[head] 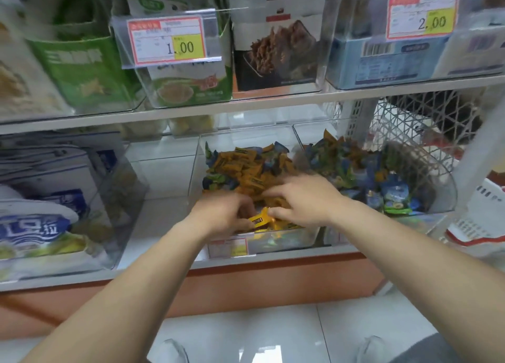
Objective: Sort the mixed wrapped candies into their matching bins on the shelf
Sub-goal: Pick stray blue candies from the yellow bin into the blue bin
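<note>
The left hand (226, 212) has its fingers clenched round a yellow candy (259, 220) in the clear bin (287, 239); the right hand (306, 198) spreads released, blurred fingers over orange candies (246, 171) just beyond.

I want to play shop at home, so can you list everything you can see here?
orange candies: many, orange, piled in the middle bin
blue-green candies: many, blue and green, in the right bin
yellow candy: one, yellow, at the middle bin's front
price tags: three, white and yellow, two above, one blurred below
green boxes: at least two, green, upper shelf left
dark snack pack: one, black and white, upper shelf middle
blue box: one, blue, upper shelf right
white-blue bags: several, lower shelf left
white basket: one, white, far right
left hand: one, grips the yellow candy
right hand: one, fingers spread on the orange candies
</note>
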Motion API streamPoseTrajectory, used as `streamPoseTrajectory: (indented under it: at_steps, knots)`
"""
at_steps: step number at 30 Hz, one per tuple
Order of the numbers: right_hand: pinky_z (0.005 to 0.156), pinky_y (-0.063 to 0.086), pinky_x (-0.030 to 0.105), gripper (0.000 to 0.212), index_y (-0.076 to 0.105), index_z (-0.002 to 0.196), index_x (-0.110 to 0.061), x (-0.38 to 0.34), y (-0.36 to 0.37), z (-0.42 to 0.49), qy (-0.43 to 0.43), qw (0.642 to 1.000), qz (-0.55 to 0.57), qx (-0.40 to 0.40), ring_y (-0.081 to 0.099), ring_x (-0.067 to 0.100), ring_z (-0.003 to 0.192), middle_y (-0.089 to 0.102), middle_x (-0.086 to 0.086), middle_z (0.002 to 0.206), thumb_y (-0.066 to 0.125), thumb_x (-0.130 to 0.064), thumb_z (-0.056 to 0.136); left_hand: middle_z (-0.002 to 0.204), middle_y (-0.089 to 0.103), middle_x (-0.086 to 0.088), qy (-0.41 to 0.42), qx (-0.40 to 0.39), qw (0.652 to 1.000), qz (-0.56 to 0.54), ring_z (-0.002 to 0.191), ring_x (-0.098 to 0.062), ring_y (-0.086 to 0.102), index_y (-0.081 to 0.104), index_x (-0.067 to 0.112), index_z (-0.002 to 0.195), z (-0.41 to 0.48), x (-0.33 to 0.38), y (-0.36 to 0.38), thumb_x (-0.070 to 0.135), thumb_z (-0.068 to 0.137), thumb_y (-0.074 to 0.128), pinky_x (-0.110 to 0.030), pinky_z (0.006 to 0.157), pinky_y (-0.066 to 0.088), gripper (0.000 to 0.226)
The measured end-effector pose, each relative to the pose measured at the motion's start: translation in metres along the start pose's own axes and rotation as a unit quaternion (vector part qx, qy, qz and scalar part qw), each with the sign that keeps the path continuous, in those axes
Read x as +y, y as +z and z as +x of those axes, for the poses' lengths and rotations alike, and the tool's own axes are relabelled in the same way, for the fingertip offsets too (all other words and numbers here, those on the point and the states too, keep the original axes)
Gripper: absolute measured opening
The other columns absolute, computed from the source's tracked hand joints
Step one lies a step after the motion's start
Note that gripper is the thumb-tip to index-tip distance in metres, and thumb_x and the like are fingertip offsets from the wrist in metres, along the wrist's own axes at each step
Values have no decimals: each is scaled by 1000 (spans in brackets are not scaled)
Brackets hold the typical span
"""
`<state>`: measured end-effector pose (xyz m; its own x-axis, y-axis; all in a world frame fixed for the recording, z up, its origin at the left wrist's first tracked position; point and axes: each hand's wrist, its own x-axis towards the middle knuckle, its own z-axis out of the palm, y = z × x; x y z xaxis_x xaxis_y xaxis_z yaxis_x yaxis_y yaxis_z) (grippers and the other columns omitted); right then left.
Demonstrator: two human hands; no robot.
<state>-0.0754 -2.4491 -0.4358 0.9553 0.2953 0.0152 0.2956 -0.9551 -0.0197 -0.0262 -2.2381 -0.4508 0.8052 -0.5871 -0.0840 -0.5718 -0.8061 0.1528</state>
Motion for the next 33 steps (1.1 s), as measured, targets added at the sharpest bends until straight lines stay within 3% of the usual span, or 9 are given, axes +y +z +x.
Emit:
streamPoseTrajectory:
  at_steps: [4, 8, 11, 14, 18, 22, 25, 28, 33]
  knots:
    - [109, 35, 44, 46, 60, 124, -48, -2, 5, 12, 17, 997, -74, 19, 44, 25, 130, 52, -5, 130, 51, -70, 84, 102, 68, 6, -8, 53, 997, 53, 95, -19, 63, 65, 31, 103, -1, -12, -5, 47, 87, 60, -32, 76, 51, 24]
    - [106, 41, 44, 43, 60, 126, -40, -7, 4, 20, 59, 995, -69, 52, 39, 31, 130, 53, -1, 130, 59, -57, 86, 115, 62, 6, -6, 106, 993, 43, 110, -22, 56, 59, 34, 110, 0, -16, -2, 19, 85, 60, -35, 90, 40, 29]
    - [100, 46, 41, 34, 64, 122, -36, -8, 2, 22, 36, 993, -62, 97, 47, 27, 124, 56, -5, 129, 60, -36, 88, 110, 59, 11, 19, 101, 995, -11, 106, -15, 55, 67, 35, 99, 2, -17, -4, 9, 81, 61, -27, 80, 34, 32]
    - [83, 55, 39, 35, 66, 115, -40, -8, 3, 24, -12, 999, -8, 36, 58, 20, 110, 63, -13, 120, 56, -19, 89, 98, 65, 18, 59, 58, 995, -62, 97, -8, 59, 74, 35, 89, 5, -12, -7, 15, 82, 62, -21, 72, 40, 25]
    - [77, 56, 37, 26, 70, 105, -39, -2, 1, 24, -29, 999, -30, -22, 60, 18, 98, 63, -13, 113, 49, -40, 90, 99, 72, 16, 44, -14, 996, -83, 92, -7, 64, 75, 36, 100, 6, -8, -3, 35, 88, 62, -27, 77, 53, 18]
    - [69, 57, 35, 42, 73, 87, -29, -2, 0, 30, -9, 997, -51, -50, 63, 19, 84, 66, -6, 92, 46, -61, 90, 101, 70, 6, 14, 26, 1000, -4, 92, -19, 64, 68, 33, 107, 12, -2, 1, 45, 89, 63, -32, 73, 54, 22]
    - [72, 56, 37, 26, 71, 104, -35, -5, 4, 29, -24, 998, -44, -40, 61, 21, 97, 64, -7, 103, 56, -51, 89, 96, 69, -5, -21, 43, 998, 50, 87, -28, 64, 67, 21, 100, 15, 2, 6, 36, 89, 62, -34, 68, 54, 19]
    - [82, 54, 36, 36, 59, 127, -46, -6, 4, 26, -23, 999, -14, -47, 57, 20, 113, 62, -8, 123, 53, -48, 92, 99, 70, -3, -9, -9, 999, -39, 90, -24, 65, 70, 21, 100, 14, -3, 10, 32, 85, 68, -37, 76, 56, 19]
    - [91, 46, 39, 36, 59, 129, -44, -11, 11, 32, -33, 995, -7, -98, 52, 24, 118, 59, -6, 123, 46, -51, 97, 88, 70, 12, -29, -19, 980, -196, 84, -9, 66, 71, 27, 93, 8, -13, 16, 36, 74, 83, -30, 74, 56, 24]
